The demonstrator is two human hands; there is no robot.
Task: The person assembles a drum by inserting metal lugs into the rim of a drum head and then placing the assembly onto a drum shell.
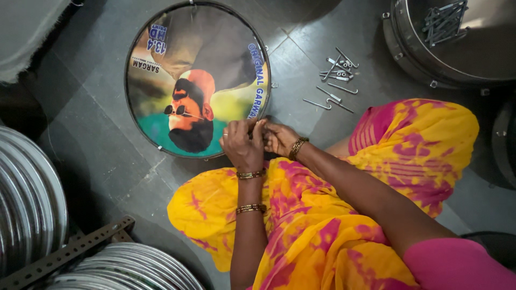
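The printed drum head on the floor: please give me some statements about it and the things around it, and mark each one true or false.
1. Both hands meet at the near rim of the printed drum head. True: the left hand and the right hand are together at its edge.
2. The loose metal hook rods lie on the drum head. False: they lie on the grey floor, to the right of it.
3. A steel drum shell stands at the top right. True.
4. The wrists are bare. False: both wear bangles.
5. A perforated metal bar lies at the lower left. True.
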